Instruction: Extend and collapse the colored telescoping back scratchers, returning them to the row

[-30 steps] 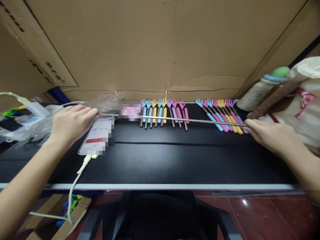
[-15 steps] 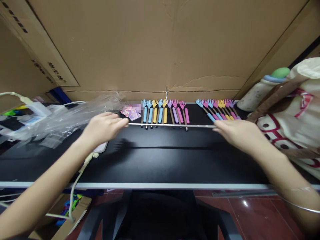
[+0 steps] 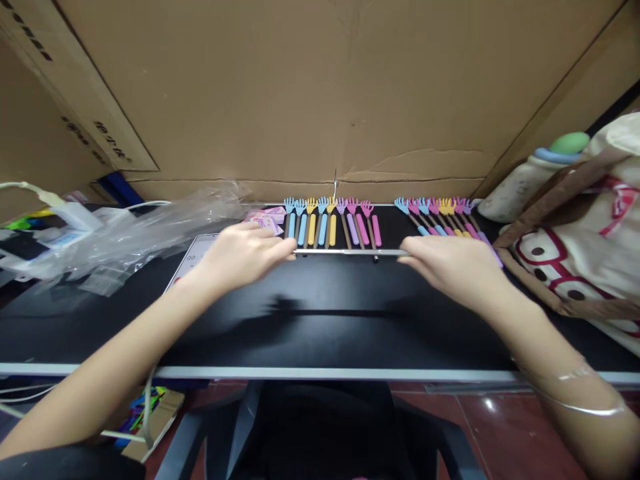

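Observation:
My left hand [image 3: 255, 257] is closed round one end of a thin metal telescopic rod [image 3: 345, 252]. The other end is gripped by my right hand [image 3: 450, 267], and both ends are hidden in my fingers. The rod is level above the black table, its shadow below. Behind it lies a row of back scratchers [image 3: 320, 223] with hand-shaped heads and dark metal stems, with loose coloured handle sleeves [image 3: 362, 229] beside the stems. To the right, a second group of back scratchers [image 3: 440, 217] has coloured handles at the lower ends, partly covered by my right hand.
Clear plastic bags [image 3: 150, 227] and a white charger [image 3: 75, 217] lie on the left. A phone [image 3: 193, 257] is partly behind my left arm; pink cards [image 3: 267, 219] sit near the scratchers. A cream bag [image 3: 575, 253] and a bottle-shaped object [image 3: 530, 180] stand right. Cardboard [image 3: 300, 100] walls the back.
My hands have come closer together, my left moving right and my right moving slightly left. The rod between them now shows a shorter length. More of the phone is visible.

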`<state>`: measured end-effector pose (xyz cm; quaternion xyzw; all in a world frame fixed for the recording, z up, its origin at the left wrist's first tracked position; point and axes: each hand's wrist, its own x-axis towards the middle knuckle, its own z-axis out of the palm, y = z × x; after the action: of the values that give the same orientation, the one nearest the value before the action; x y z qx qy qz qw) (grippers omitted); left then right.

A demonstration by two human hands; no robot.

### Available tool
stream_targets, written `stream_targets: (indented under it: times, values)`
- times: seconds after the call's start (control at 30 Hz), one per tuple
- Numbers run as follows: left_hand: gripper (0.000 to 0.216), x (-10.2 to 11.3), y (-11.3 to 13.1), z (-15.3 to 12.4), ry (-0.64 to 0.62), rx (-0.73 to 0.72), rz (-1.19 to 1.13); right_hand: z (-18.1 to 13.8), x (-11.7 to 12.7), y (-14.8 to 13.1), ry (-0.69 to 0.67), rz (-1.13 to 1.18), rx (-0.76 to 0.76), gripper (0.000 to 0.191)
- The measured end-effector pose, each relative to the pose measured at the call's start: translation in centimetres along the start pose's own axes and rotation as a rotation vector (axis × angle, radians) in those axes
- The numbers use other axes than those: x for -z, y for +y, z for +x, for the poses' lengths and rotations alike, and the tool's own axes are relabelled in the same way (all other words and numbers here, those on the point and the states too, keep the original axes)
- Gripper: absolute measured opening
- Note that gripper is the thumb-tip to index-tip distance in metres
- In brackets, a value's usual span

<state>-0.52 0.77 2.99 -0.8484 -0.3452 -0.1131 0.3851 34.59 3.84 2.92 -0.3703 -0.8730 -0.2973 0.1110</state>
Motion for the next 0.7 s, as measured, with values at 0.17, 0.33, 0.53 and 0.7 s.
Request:
stream_targets:
  times: [0.17,0.33,0.53,0.7]
  values:
    - [0.037,-0.2,-4.6,-4.7,-0.009,0.038,0.204,-4.6,-1.9,6.7,-0.144,-0.125,-0.242,0.052]
    - [0.033,-0.6,-6.9,-8.4,-0.058,0.170,0.233,-8.4,-2.9,11.3,-0.207,-0.160,-0.360,0.036]
    - [0.033,-1.1,-6.3,-8.1,-0.144,0.289,0.079,-8.2,-1.9,11.0,-0.314,-0.049,-0.353,0.028]
    - [0.030,-1.7,-6.1,-8.2,-0.200,0.300,-0.034,-7.5,-3.2,10.4,-0.324,-0.043,-0.251,0.024]
